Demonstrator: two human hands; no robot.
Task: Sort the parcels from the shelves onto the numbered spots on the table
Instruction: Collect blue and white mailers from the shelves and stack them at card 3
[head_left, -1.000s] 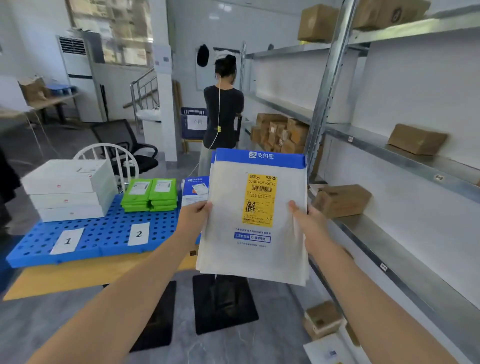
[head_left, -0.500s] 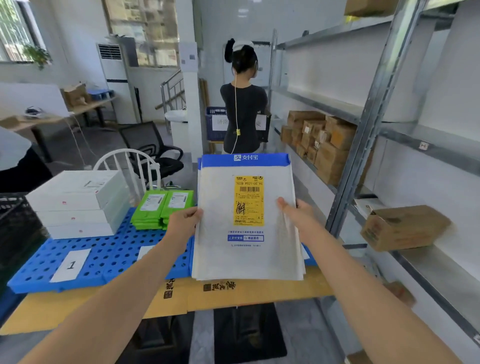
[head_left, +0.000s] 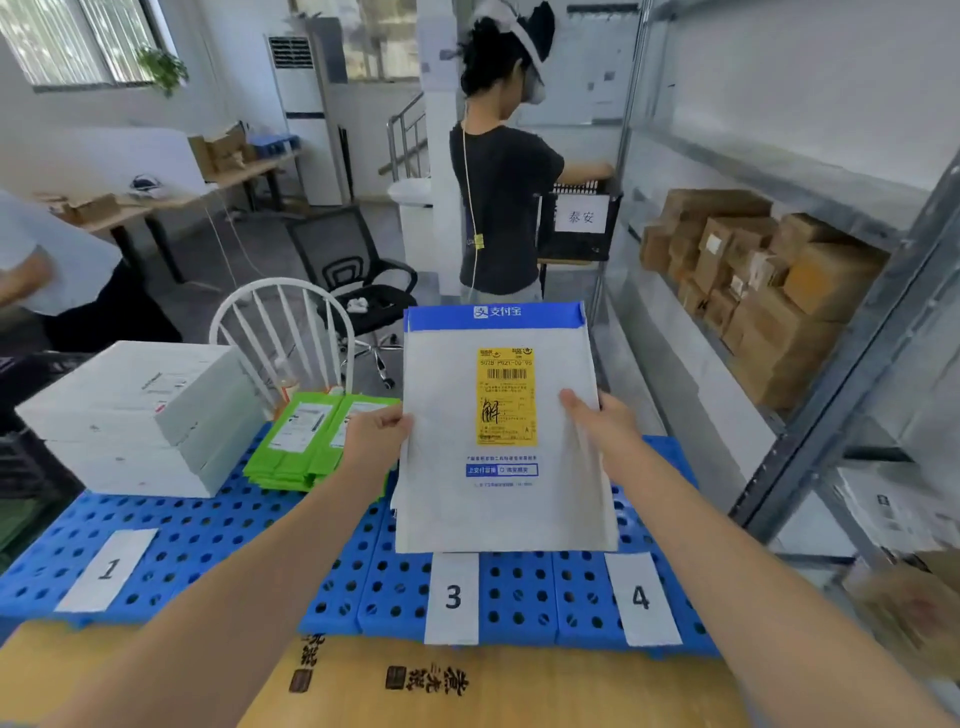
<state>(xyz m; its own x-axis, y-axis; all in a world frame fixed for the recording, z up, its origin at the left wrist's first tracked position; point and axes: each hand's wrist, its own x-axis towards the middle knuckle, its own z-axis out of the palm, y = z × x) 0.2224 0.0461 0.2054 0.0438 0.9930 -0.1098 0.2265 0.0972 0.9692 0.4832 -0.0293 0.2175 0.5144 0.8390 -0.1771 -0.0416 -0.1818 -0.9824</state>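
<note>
I hold a stack of white mailer envelopes (head_left: 498, 499) with a blue top band and a yellow label, just above the blue perforated mat (head_left: 218, 540) behind label 3 (head_left: 453, 597). My left hand (head_left: 376, 436) grips its left edge, my right hand (head_left: 602, 428) its right edge. Label 1 (head_left: 108, 569) and label 4 (head_left: 641, 597) lie on the mat. White boxes (head_left: 140, 415) are stacked behind label 1. Green packets (head_left: 306, 441) lie to the left of the envelopes; label 2 is hidden by my left arm.
A metal shelf rack (head_left: 852, 332) with several cardboard boxes (head_left: 753, 280) runs along the right. A person in a dark shirt (head_left: 501, 208) stands beyond the table. A white chair (head_left: 283, 338) and a black office chair (head_left: 358, 270) stand behind it. Another person (head_left: 47, 265) is at the left edge.
I have come from the shelf up to the table. The envelope stack has gone down from chest height to just over the mat at spot 3, with both hands still on it.
</note>
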